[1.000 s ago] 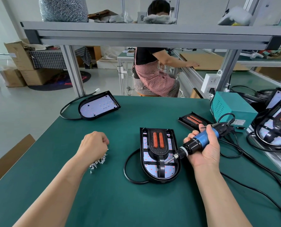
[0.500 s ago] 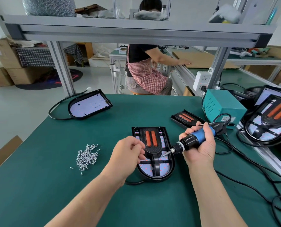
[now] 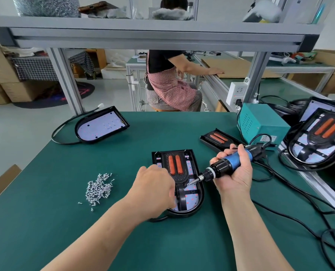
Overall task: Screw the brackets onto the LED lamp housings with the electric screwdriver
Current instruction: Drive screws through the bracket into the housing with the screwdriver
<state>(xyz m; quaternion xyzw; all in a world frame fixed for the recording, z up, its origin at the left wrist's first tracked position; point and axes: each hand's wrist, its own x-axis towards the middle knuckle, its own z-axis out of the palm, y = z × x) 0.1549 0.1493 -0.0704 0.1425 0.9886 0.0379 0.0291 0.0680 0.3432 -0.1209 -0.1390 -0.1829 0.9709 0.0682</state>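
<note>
Head view, the only one I have: the LED lamp housing (image 3: 194, 165) lies flat on the green table (image 3: 123, 231), straight ahead of me and between both forearms, its rounded end toward me. The bracket (image 3: 182, 178) with its two orange strips sits inside it, placed but, I judge, not yet fully fastened.

My left hand (image 3: 154, 192) covers the housing's left side, fingers curled down onto the bracket. The tips are hidden under the back of the hand, so I cannot tell if it pinches a screw or only pins the bracket. Either would make sense, since the part must not shift under the driver.

My right hand (image 3: 235, 173) is wrapped in a full fist round the electric screwdriver (image 3: 231, 159), right of the housing. The tool is held nearly level, its bit (image 3: 194, 181) slanting in over the bracket's middle. I'd say it is waiting, because driving needs it stood upright.

The screw pile (image 3: 99, 187) lies well left of the housing, within the left hand's reach. A bare housing (image 3: 102, 127) lies beyond it to the left, a spare bracket (image 3: 217, 137) and the teal power box (image 3: 260, 124) beyond it to the right
</note>
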